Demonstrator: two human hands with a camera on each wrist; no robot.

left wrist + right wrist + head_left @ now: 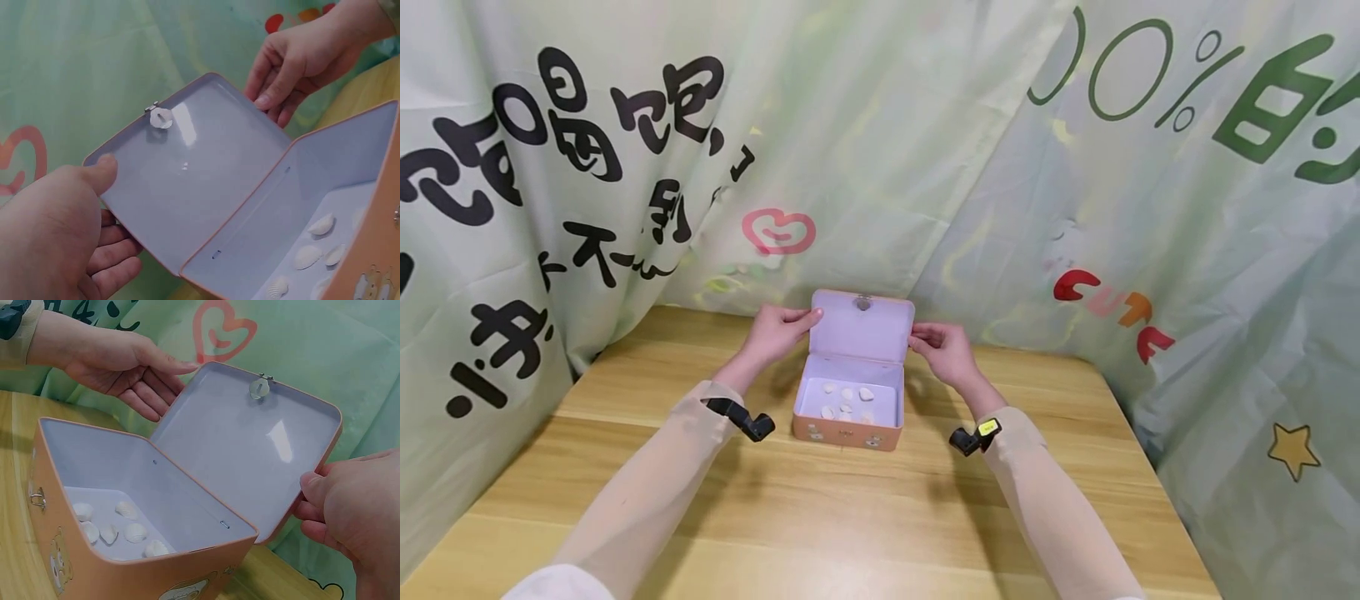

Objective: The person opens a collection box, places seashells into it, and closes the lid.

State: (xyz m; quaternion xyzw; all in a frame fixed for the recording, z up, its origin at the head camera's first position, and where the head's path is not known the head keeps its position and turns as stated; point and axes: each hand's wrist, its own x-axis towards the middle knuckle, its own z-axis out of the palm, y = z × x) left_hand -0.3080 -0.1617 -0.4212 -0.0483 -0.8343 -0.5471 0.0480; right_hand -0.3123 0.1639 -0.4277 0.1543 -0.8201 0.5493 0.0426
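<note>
An orange tin box with a lilac inside stands on the table, its hinged lid swung up and tilted back. My left hand holds the lid's left edge, thumb on the inner face and fingers behind it. At the opposite edge, my right hand pinches the lid between thumb and curled fingers. Several white seashells lie spread over the box floor. A metal clasp hangs at the middle of the lid's free edge.
The wooden table reaches back to a pale green printed curtain, which surrounds it at the back and sides. A black wrist camera sits on the left sleeve, another camera on the right.
</note>
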